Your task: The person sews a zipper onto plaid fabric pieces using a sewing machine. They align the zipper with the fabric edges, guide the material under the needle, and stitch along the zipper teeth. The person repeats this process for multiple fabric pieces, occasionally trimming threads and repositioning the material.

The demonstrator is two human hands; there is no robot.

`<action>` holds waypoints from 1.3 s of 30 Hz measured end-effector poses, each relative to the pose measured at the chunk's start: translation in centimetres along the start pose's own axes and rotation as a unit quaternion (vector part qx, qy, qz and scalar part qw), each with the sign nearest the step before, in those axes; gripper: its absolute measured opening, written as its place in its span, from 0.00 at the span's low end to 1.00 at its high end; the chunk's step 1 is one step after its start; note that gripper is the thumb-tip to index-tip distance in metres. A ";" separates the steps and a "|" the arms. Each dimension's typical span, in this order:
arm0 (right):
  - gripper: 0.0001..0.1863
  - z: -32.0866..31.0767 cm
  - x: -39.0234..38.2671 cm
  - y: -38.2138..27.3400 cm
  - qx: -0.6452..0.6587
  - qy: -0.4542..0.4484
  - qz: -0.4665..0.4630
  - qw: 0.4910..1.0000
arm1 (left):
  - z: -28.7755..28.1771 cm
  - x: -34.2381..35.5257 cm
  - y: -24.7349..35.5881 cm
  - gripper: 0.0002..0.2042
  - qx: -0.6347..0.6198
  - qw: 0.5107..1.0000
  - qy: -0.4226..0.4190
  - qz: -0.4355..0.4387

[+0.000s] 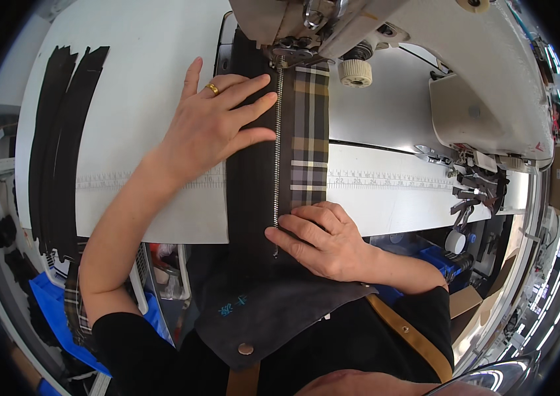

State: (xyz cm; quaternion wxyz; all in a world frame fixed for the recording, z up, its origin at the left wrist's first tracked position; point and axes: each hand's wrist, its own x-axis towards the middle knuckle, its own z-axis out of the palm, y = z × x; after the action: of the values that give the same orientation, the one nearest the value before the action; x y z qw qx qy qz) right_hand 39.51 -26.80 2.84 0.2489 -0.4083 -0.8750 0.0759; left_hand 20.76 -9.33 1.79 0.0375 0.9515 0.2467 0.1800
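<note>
A metal zipper (278, 155) on dark tape runs straight toward me from under the presser foot of a sewing machine (293, 51). Left of its teeth lies a wide black fabric strip (248, 188); on the right a plaid fabric strip (310, 119) runs alongside. My left hand (224, 115), with a gold ring, rests on the black strip with fingers spread, tips close to the teeth below the needle area. Nearer to me, my right hand (323, 241) is closed at the zipper's lower part, thumb and forefinger at the teeth, partly covering the plaid's end.
Several black zipper strips (62, 152) lie at the left of the white table (155, 214), which has a printed ruler across it. The machine arm (491, 72) spans the upper right, with a white knob (356, 72). Fabric scraps (474, 191) hang at the right edge.
</note>
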 end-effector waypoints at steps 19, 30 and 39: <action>0.23 -0.8 2.5 2.5 0.019 -0.023 0.011 0.999 | 1.0 -0.1 0.9 0.26 -0.048 0.998 0.049 -0.011; 0.22 -0.9 4.6 5.7 0.003 -0.006 0.013 1.000 | 1.1 0.0 1.2 0.23 -0.041 0.997 0.067 -0.012; 0.21 -0.6 6.1 8.6 -0.006 0.028 0.009 1.000 | 0.5 0.5 1.3 0.18 -0.098 0.992 0.072 -0.020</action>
State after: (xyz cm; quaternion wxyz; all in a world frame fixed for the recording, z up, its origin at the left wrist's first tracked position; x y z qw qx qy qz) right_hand 42.28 -16.59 2.73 0.2698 -0.4193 -0.8646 0.0613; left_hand 21.98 -10.24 1.74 0.1166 0.9226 0.2493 0.2705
